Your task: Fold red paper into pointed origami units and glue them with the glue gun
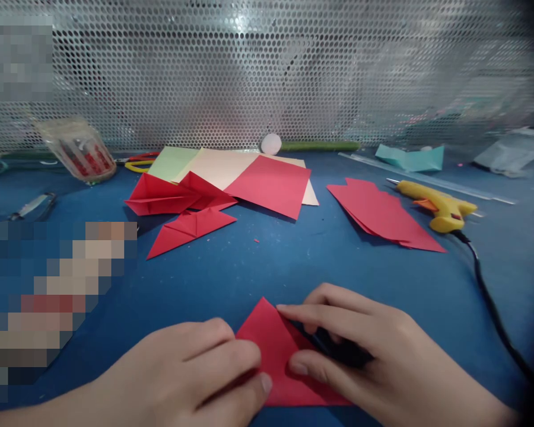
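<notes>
A folded sheet of red paper (278,356) lies on the blue table before me, its pointed corner facing away. My left hand (196,367) is closed over the left side of the paper, fingers curled and thumb tip pressed on it. On the right side, my right hand (360,344) has its fingers stretched and apart. Its index fingertip touches the slanting edge near the point, and its thumb rests on the paper lower down. Both hands hide parts of the sheet. Beyond them lie several folded red paper pieces (193,228).
Flat red paper (271,184) overlaps cream sheets (222,168) at the back. Right of these are stacked red papers (378,213), a yellow glue gun (440,201) with a black cord, and a turquoise folded paper (412,159). A jar (82,151) leans back left, before a perforated metal panel (182,77).
</notes>
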Demonstrator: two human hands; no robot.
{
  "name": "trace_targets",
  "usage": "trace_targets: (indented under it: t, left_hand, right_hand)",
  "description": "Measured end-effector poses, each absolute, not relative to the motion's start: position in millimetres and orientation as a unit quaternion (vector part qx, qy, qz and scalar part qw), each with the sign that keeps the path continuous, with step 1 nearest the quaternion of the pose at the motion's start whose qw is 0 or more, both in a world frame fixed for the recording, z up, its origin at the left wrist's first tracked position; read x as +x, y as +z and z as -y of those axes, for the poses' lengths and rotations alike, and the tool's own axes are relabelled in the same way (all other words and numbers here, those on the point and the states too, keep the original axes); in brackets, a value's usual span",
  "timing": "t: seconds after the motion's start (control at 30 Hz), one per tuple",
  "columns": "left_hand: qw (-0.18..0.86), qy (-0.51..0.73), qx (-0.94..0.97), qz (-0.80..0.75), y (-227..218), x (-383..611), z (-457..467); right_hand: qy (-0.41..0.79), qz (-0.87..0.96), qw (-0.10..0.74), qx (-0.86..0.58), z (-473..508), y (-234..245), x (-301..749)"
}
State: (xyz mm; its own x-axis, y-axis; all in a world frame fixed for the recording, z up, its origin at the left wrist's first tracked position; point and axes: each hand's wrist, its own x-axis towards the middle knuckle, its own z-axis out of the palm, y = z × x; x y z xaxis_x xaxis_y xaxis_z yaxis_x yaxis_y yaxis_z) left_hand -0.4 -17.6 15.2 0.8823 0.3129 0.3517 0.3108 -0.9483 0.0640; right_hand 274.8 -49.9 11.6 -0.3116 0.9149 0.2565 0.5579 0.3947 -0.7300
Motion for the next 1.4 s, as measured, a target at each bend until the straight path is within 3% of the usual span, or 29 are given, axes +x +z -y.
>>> trace_targets:
  t: [0.27, 0.5, 0.63, 0.8, 0.97, 1.13, 1.4]
  left_hand:
    - [-0.021, 0.227, 0.965, -0.131, 3.8, -1.9, 19.8]
    - [0.023, 0.16, 0.98, -0.118, 4.2, 3.3, 17.0]
    - [0.017, 0.183, 0.974, -0.131, 7.3, -2.3, 18.3]
    - [0.119, 0.213, 0.95, -0.196, 8.9, -6.4, 19.8]
    - [0.143, 0.249, 0.905, -0.314, 8.5, -7.6, 17.2]
    - [0.263, 0.274, 0.874, -0.303, 14.3, -2.8, 6.2]
    - [0.232, 0.282, 0.89, -0.272, 20.7, -0.1, 2.7]
  right_hand:
    - [0.292, 0.763, 0.329, -0.474, 48.9, 13.8, 278.5]
    - [0.262, 0.781, 0.307, -0.476, 51.4, 11.2, 276.5]
    - [0.278, 0.753, 0.352, -0.481, 51.1, 8.0, 274.3]
    - [0.297, 0.725, 0.369, -0.5, 49.2, 6.2, 274.3]
    - [0.309, 0.712, 0.354, -0.521, 48.7, 10.2, 276.4]
    - [0.32, 0.744, 0.338, -0.478, 47.9, 13.7, 281.0]
    - [0.256, 0.799, 0.366, -0.402, 46.2, 8.2, 283.9]
